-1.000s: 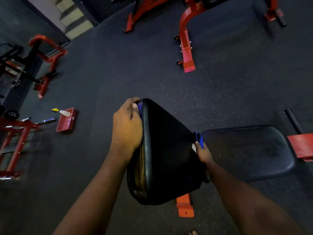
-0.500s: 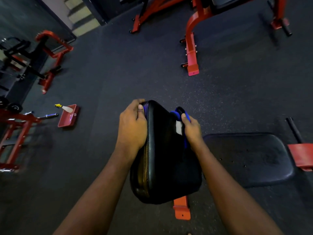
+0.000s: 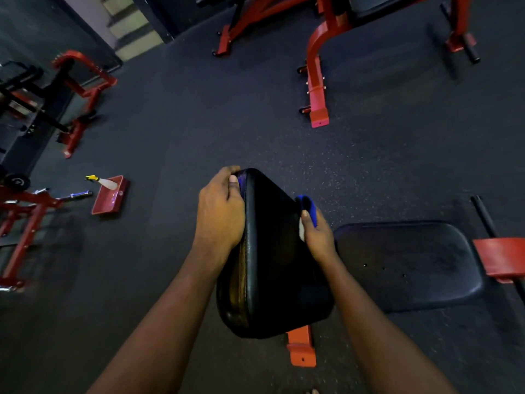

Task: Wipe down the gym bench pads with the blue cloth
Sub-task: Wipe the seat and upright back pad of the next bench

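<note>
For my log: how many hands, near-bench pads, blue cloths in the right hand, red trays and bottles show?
Hands: 2, left hand, right hand
Pads: 2, back pad, seat pad
blue cloth: 1
red tray: 1
bottle: 1
Total: 7

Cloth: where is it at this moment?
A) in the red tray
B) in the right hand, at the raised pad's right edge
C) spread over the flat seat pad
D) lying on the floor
B: the right hand grips the cloth against the right edge of the raised pad, while the left hand grips the pad's opposite edge.
</note>
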Demonstrator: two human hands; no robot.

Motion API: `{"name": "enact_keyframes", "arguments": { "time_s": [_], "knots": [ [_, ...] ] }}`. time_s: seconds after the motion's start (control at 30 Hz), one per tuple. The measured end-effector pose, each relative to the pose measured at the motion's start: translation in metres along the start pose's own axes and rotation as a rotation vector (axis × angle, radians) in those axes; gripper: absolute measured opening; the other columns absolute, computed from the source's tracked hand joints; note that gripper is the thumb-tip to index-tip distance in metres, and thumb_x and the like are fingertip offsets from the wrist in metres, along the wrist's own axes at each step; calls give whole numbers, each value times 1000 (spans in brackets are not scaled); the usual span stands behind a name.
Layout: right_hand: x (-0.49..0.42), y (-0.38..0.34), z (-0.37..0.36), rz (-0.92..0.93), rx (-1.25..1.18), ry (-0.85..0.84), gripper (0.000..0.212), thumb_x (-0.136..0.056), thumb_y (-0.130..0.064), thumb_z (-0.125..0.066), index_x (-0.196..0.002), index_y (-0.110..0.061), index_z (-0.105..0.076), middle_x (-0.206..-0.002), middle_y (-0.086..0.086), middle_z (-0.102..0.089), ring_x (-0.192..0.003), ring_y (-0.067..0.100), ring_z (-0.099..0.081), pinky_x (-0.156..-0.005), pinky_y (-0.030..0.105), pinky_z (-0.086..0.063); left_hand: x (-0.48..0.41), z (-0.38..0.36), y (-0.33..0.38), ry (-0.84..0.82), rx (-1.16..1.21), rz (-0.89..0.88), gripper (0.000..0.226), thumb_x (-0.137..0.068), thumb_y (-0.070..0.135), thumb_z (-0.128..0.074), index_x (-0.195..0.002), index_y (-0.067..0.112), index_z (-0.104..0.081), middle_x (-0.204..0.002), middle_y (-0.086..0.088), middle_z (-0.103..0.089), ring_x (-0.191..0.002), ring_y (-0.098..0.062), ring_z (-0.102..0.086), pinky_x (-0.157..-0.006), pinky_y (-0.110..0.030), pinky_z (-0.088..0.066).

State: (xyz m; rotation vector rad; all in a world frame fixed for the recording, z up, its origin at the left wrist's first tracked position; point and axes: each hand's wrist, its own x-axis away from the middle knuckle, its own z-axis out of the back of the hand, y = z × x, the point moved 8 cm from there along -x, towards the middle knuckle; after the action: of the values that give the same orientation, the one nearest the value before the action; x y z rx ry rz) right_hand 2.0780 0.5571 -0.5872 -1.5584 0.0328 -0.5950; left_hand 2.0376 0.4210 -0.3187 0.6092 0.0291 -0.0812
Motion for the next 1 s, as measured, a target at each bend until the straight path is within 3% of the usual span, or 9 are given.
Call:
{"name": "enact_keyframes", "arguments": {
  "time_s": [0.07, 0.1, 0.17, 0.27, 0.37, 0.5, 0.6, 0.73, 1.0],
  "knots": [
    [-6, 30, 4, -199, -50, 8, 43, -102, -37, -48, -140, -18, -53, -136, 10, -59, -130, 27, -52, -109, 40, -39, 0, 0, 0, -2, 14, 3, 32, -105, 21, -35, -125, 20, -61, -115, 6, -66, -104, -4, -59, -85, -10, -42],
    [-2, 27, 4, -208, -45, 23, 42, -102, -36, -48, -139, -18, -54, -136, 9, -60, -129, 27, -53, -109, 40, -40, 0, 0, -1, -5, 16, 6, 32, -105, 21, -35, -125, 20, -61, -115, 6, -65, -104, -3, -59, -85, -11, -42],
    [18, -6, 3, -97, -33, 58, 44, -102, -39, -46, -140, -19, -53, -139, 6, -58, -131, 23, -51, -111, 40, -38, 0, 0, -1, -6, 15, 1, 32, -106, 21, -36, -125, 20, -61, -113, 7, -65, -102, -1, -59, -82, -6, -41],
    [66, -59, 0, 159, -20, 17, 55, -98, -51, -39, -146, -25, -46, -151, -11, -42, -140, 4, -34, -118, 27, -24, 0, 1, 1, 17, 11, -15, 32, -105, 20, -36, -125, 19, -62, -113, 7, -66, -100, -1, -59, -79, -2, -40],
    [55, -53, -4, 269, 15, -53, 58, -100, -51, -36, -152, -27, -35, -158, -12, -29, -146, 0, -22, -120, 21, -14, -2, 1, 0, 13, 6, -6, 33, -105, 20, -36, -125, 19, -61, -114, 7, -66, -100, -1, -60, -79, -3, -40],
    [-19, 38, 1, -50, 59, -3, 54, -104, -40, -41, -150, -12, -40, -154, 9, -41, -143, 22, -36, -119, 40, -26, -3, 1, 0, 22, 3, -27, 32, -105, 19, -36, -124, 20, -63, -110, 9, -66, -96, 1, -60, -75, 3, -38],
    [-35, 98, 6, -282, 15, -12, 46, -103, -39, -44, -141, -13, -50, -138, 13, -56, -130, 30, -51, -110, 42, -38, -2, 0, -2, 19, 38, -13, 32, -105, 21, -36, -121, 23, -63, -103, 11, -66, -93, 4, -60, -74, -3, -42],
    [-7, 126, 14, -393, -3, 34, 44, -102, -42, -45, -136, -14, -55, -130, 13, -62, -122, 31, -56, -102, 39, -42, -4, 0, -4, 32, 47, -19, 32, -105, 20, -35, -120, 21, -64, -104, 11, -66, -93, 8, -59, -75, 0, -40],
    [102, 161, 31, -587, -27, 103, 47, -103, -41, -44, -141, -12, -52, -137, 17, -57, -128, 34, -51, -101, 36, -37, -2, 1, -1, 54, 21, -37, 33, -104, 19, -35, -120, 16, -64, -111, 5, -66, -99, -5, -58, -77, -2, -38]
  ]
}}
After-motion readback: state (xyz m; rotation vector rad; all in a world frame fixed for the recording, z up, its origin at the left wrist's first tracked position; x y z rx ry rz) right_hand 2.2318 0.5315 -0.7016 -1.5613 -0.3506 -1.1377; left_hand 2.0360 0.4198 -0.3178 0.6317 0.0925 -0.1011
